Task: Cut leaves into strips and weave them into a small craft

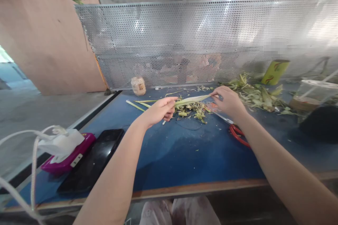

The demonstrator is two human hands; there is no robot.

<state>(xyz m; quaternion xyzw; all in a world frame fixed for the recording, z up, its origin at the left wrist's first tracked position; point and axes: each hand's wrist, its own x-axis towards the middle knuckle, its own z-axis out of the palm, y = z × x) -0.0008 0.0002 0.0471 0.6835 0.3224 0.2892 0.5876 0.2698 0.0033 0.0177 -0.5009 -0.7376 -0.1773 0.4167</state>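
Item: one long, pale-green, ribbon-like leaf strip [191, 100], drawn nearly straight between two bare hands, above the scraps. Hazard: a tear or crease along its length, should the two ends be pulled unevenly.

Item: left hand [163, 109], fingers curled round the strip's near end, thumb laid along it. Hazard: fibres crushed by too tight a hold.

Item: right hand [227, 100], thumb and fingertips pinching the narrow far tip. Hazard: so small a hold could slip, or the thin tip snap off.

Item: loose heap of chopped green and yellowish plant scraps [199, 110], under the strip. Hazard: bits clinging to the strip, or the strip lost among them if let fall.

Item: metal scissors with red looped handles [239, 135], beside the right forearm, blades toward the scraps. Whether the blades are parted, I cannot tell. Hazard: a nick or a snag should that hand drop.

Item: clear plastic cup with a straw [314, 93], beside a broad heap of leafy husks [260, 96]. Hazard: a knock from the right arm, and a spill.

Item: black glossy smartphone [92, 158], against a magenta power strip [87, 144]. Hazard: the left arm nudging either.
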